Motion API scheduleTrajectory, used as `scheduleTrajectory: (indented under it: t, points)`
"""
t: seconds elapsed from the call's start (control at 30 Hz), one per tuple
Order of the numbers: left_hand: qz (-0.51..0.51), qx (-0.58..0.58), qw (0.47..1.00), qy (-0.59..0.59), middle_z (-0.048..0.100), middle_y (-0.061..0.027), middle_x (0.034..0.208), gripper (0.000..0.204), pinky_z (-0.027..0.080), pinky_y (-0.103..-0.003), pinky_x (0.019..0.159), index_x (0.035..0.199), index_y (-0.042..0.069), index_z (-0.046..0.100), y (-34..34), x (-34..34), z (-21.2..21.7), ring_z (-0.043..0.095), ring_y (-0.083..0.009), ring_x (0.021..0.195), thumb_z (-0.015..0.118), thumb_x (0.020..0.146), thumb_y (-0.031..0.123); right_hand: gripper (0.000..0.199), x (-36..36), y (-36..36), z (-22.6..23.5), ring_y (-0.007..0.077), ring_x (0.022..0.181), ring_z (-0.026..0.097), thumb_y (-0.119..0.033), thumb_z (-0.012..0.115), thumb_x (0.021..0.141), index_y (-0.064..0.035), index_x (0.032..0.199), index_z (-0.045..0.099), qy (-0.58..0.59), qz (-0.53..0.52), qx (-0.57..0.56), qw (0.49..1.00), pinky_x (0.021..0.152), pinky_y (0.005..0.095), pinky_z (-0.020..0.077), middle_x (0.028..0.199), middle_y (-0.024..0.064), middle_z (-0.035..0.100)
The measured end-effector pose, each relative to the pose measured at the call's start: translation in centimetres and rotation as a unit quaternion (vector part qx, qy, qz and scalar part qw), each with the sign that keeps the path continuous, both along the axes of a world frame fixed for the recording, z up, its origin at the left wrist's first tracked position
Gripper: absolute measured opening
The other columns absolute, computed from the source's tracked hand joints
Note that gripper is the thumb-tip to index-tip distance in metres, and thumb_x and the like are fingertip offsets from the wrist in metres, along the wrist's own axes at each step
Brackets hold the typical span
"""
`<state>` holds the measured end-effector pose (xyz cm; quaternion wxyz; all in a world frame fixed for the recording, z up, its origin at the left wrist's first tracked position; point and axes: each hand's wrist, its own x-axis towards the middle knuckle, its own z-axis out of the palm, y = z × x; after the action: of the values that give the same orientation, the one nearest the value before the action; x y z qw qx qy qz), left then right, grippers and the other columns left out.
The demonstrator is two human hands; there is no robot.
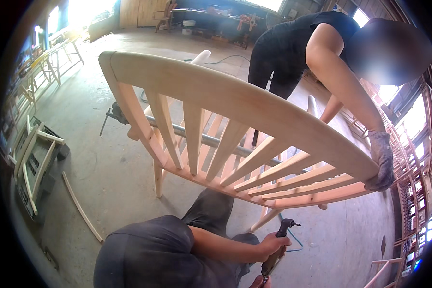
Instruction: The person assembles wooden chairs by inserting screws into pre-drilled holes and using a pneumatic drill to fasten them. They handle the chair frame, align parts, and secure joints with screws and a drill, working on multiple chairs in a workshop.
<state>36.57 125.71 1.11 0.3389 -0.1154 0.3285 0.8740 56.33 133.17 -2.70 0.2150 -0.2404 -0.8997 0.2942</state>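
My left hand (273,246) is closed around the body of a dark angle drill (272,261), whose head with a thin bit points up and to the right. At the lower edge, my right hand (260,282) is partly cut off, its fingers closed at the drill's tail end. Beyond the drill stands a pale wooden slatted bench (235,103), its curved back rail facing me. A long metal pipe clamp (211,140) runs across it behind the slats. A co-worker's gloved hand (381,161) grips the right end of the back rail.
The co-worker (293,48) leans over the bench's far right side. A thin curved wooden strip (80,206) lies on the concrete floor at left, near a dark crate (38,163) with wooden parts. A teal hose (296,240) trails behind the drill. Wooden frames are stacked at right.
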Motion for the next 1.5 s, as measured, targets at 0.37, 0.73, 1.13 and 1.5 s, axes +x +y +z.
scheduleTrajectory:
  t: [0.37,0.73,1.13,1.5]
  points:
    - [-0.009,-0.010,1.000,-0.006,0.058,-0.0082,0.072,0.025,0.050,-0.036,0.056,0.089,0.007,0.052,0.0,0.1,0.1,0.059,-0.0207,0.060,0.073,0.086,0.021,0.030,0.3,0.1,0.9,0.0320,0.057,0.061,-0.035,0.074,0.095,-0.0051,0.091,0.074,-0.013,0.031,-0.007,0.999,0.055,0.0435,0.0486,0.068,0.0163,0.066]
    - [-0.010,-0.010,1.000,0.002,0.059,-0.0082,0.072,0.023,0.051,-0.035,0.062,0.090,0.006,0.057,-0.4,0.2,0.3,0.060,-0.0210,0.062,0.073,0.086,0.021,0.030,0.2,-0.1,0.4,0.0374,0.069,0.068,-0.035,0.072,0.095,-0.0061,0.099,0.075,-0.014,0.021,0.004,1.000,0.061,0.0447,0.0527,0.080,0.0188,0.071]
    - [-0.014,0.166,0.986,0.012,0.063,-0.0087,0.082,0.039,0.052,-0.040,0.075,0.104,0.010,0.057,-0.7,-1.1,1.8,0.064,-0.0245,0.079,0.058,0.101,0.049,0.036,0.3,0.2,-0.2,0.0152,0.079,0.061,-0.019,0.065,0.094,0.0096,0.116,0.068,0.108,-0.008,-0.281,0.953,0.071,0.0291,0.0502,0.088,0.0108,0.071]
    - [-0.117,0.076,0.985,0.101,0.066,-0.0069,0.083,0.023,0.054,-0.040,0.079,0.092,0.012,0.056,0.3,0.7,2.0,0.069,-0.0275,0.088,0.068,0.096,0.031,0.036,-0.3,-1.6,3.2,0.0094,0.070,0.053,-0.024,0.072,0.095,0.0047,0.116,0.069,0.104,-0.046,-0.267,0.957,0.065,0.0273,0.0471,0.075,0.0014,0.063]
